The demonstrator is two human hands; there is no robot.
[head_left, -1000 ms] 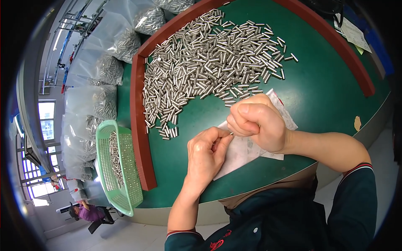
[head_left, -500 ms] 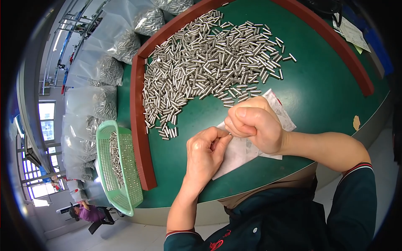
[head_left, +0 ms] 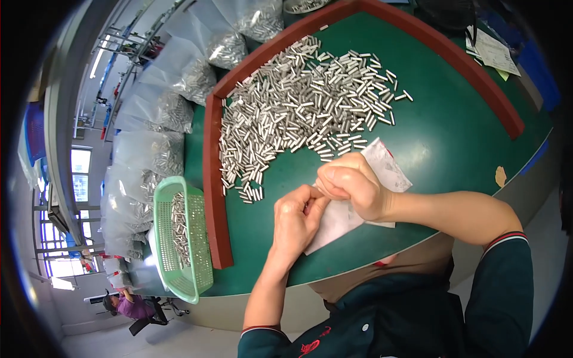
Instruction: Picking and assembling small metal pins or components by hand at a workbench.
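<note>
My left hand (head_left: 296, 224) and my right hand (head_left: 351, 184) meet over a small clear plastic bag (head_left: 382, 170) lying on the green table (head_left: 453, 131). Both hands pinch the bag's near edge, fingers curled tight. The bag stretches away to the right under my right hand. Just beyond the hands spreads a large heap of short silver metal pins (head_left: 304, 113). Whatever lies between my fingers is hidden.
A red-brown raised border (head_left: 210, 179) frames the table's left and far sides. A light green mesh basket (head_left: 179, 244) with several pins sits outside it at the left. Clear bags full of pins (head_left: 173, 113) pile along the far left. Papers (head_left: 492, 51) lie at the far right.
Both hands stay together on the bag; my right hand has shifted very slightly. The pins and basket have not moved.
</note>
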